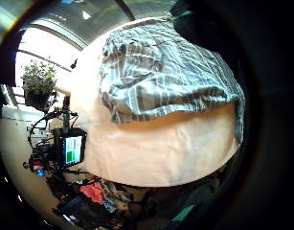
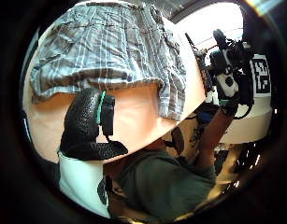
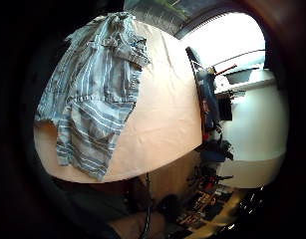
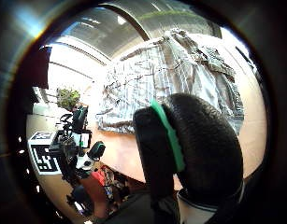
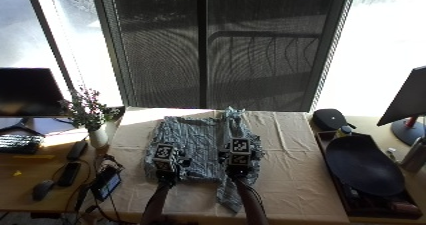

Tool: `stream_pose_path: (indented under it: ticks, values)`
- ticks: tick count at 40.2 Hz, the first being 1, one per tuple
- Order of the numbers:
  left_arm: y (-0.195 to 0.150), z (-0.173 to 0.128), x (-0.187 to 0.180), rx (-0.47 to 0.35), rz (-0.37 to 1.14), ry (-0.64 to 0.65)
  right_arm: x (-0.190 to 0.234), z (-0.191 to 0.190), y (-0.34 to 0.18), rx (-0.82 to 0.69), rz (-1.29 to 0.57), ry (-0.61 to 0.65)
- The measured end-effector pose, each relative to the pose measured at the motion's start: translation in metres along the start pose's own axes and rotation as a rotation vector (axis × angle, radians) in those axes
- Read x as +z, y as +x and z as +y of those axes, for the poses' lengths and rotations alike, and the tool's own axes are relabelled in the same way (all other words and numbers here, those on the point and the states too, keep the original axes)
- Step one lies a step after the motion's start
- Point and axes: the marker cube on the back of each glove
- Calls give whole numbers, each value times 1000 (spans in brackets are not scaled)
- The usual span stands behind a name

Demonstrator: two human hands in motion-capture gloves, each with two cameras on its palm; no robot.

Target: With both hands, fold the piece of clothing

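A blue-grey plaid garment (image 5: pixel 200 145) lies spread on the cream-covered table (image 5: pixel 299 175), with one part trailing toward the near edge. My left hand (image 5: pixel 166 172) is over its near left part and my right hand (image 5: pixel 237 170) over its near middle. In the left thumb side view the left thumb (image 2: pixel 84 126) sticks out above bare tablecloth, apart from the garment (image 2: pixel 110 46). In the right thumb side view the right thumb (image 4: pixel 194 144) stands in front of the garment (image 4: pixel 166 74), and no cloth is pinched. The little finger side views show only the garment (image 1: pixel 161 72) (image 3: pixel 97 89) and the table.
A vase of flowers (image 5: pixel 90 120) stands at the table's left edge, and a small screen device (image 5: pixel 106 185) lies nearer. To the right are a long dark tray (image 5: pixel 363 167) and a black case (image 5: pixel 331 118). A monitor (image 5: pixel 30 92) and a mouse (image 5: pixel 41 189) sit at the far left.
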Motion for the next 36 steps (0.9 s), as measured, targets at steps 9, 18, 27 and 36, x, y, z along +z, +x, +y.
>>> stream_pose_path:
  ticks: [9,18,27,36]
  values:
    - [-9,3,-11,-33,6,-8,-7,1,-2,-17,0,-1]
    - [-10,6,-19,-41,28,-19,-21,12,-15,-66,-5,4]
    - [-9,6,-24,-29,34,9,-21,14,-13,-94,13,-25]
    - [-20,12,-32,-33,-3,33,-6,11,22,-41,74,-65]
